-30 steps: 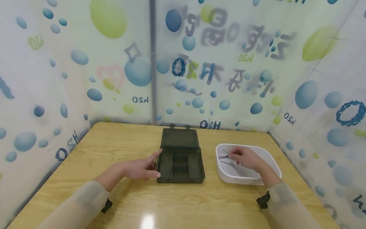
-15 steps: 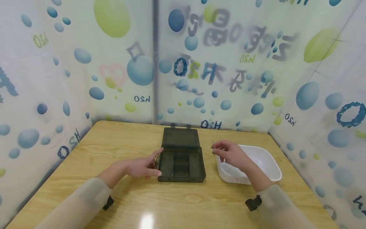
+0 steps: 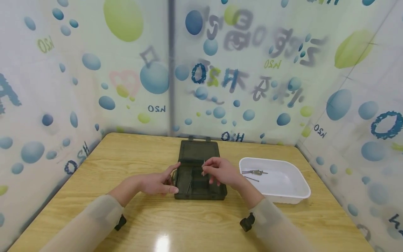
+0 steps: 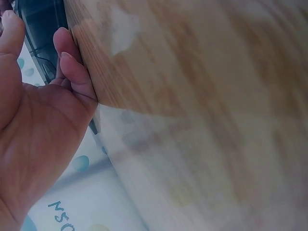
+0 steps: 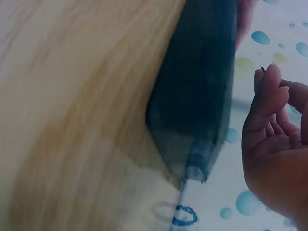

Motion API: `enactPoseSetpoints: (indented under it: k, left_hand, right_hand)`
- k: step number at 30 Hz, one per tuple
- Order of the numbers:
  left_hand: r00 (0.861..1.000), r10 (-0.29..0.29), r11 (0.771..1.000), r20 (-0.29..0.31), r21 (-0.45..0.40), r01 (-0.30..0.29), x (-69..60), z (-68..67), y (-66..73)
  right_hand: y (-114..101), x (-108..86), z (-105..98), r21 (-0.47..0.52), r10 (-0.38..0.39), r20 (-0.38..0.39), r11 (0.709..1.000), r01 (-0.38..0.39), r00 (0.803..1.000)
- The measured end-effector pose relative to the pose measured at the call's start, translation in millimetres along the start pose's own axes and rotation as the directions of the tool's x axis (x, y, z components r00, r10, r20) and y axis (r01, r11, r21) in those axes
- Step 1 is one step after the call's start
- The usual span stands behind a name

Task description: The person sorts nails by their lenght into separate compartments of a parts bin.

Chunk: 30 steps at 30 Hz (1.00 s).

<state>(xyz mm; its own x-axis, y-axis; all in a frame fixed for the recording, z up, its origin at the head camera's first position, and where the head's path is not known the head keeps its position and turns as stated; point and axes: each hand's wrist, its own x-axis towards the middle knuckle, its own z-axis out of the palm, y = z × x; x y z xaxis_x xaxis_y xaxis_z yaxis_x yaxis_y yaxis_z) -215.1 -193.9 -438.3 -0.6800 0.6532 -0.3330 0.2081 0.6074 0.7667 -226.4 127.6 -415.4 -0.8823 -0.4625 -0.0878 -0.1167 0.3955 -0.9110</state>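
The dark, see-through case (image 3: 215,190) lies with its lid (image 3: 199,149) raised at the back. A thin metal piece (image 3: 188,187) lies in its left compartment. My left hand (image 3: 155,183) rests against the case's left side, fingers extended; the left wrist view shows the palm (image 4: 41,125) beside the case. Over the middle of the case, my right hand (image 3: 223,172) pinches a nail (image 3: 204,168) upright between thumb and fingertips. In the right wrist view the hand (image 5: 276,139) pinches it, with only a dark tip showing.
A white tray (image 3: 280,196) stands to the right of the case, with several nails (image 3: 256,172) at its left end. The wooden table (image 3: 141,224) ends at a patterned curtain (image 3: 201,87) behind and at both sides.
My right hand has lifted the nail out of the white tray and carried it left over the case. The left hand has stayed against the case's left side.
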Motion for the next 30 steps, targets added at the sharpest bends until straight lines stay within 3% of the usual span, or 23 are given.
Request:
enactPoseSetpoints:
  k: [12, 30]
  left_hand:
    - [1.0, -0.028, 1.0, -0.005, 0.012, 0.028, 3.2, -1.8, 0.6]
    - [1.0, -0.013, 1.0, -0.001, -0.001, 0.013, 1.5, 0.1, 2.1]
  right_hand:
    - [8, 22.6, 30, 0.052, 0.027, 0.07, 0.998, -0.031, 0.997]
    - [8, 23.8, 37, 0.008, 0.053, 0.055, 0.999, -0.053, 0.997]
